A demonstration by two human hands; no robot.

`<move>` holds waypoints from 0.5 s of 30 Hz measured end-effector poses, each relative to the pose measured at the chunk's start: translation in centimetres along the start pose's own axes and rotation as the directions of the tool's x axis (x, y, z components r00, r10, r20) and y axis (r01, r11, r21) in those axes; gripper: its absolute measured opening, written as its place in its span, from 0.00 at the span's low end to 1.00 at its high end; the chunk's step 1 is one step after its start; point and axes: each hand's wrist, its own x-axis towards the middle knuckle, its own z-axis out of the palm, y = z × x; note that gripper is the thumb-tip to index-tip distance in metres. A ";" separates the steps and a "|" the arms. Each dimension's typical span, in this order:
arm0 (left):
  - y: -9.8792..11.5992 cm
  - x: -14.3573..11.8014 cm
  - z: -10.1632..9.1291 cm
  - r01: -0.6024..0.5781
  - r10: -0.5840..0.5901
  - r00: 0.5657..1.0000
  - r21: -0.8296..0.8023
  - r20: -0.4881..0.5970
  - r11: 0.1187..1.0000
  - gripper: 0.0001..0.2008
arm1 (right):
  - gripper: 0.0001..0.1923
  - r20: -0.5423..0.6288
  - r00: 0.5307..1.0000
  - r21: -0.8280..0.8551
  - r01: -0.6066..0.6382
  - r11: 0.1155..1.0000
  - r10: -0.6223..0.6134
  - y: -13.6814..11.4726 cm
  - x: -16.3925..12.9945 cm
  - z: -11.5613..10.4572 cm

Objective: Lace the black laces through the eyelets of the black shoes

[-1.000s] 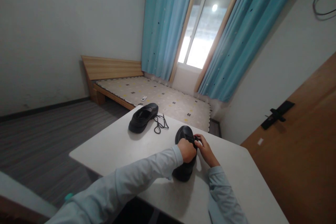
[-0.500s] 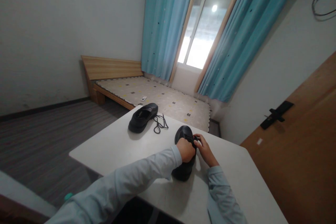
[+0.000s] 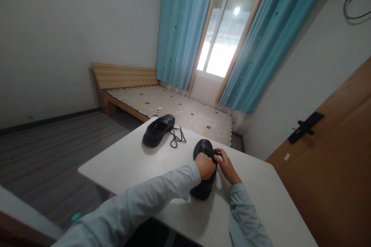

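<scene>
A black shoe [image 3: 203,190] stands on the white table [image 3: 136,162] right in front of me, toe pointing away. My left hand [image 3: 205,165] rests on top of it, fingers closed at the lace area. My right hand [image 3: 226,166] pinches the black lace at the same spot from the right side. Farther back on the table lies a second black shoe [image 3: 158,130], unlaced, with a loose black lace [image 3: 176,136] coiled beside it on the right.
Beyond the table is a low wooden bed [image 3: 174,106] with a patterned mattress, blue curtains [image 3: 185,27] and a window. A wooden door [image 3: 333,154] with a black handle stands at the right. Grey floor lies to the left.
Both hands stay on the near shoe with only slight finger movement at the lace. The view has shifted a little.
</scene>
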 end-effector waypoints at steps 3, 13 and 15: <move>0.1 0.0 -0.1 0.001 -0.001 1.000 0.001 0.008 1.000 0.11 | 0.18 -0.006 1.000 -0.005 -0.003 1.000 0.003 0.1 0.0 0.0; 0.2 0.2 0.0 -0.054 0.054 0.998 0.005 0.028 0.999 0.11 | 0.17 -0.009 1.000 -0.025 0.029 0.999 -0.030 0.2 -0.3 -0.1; 0.3 0.2 0.1 -0.050 0.050 0.999 0.009 0.010 0.999 0.10 | 0.17 -0.011 0.999 -0.022 0.035 0.999 -0.035 0.1 -0.3 -0.2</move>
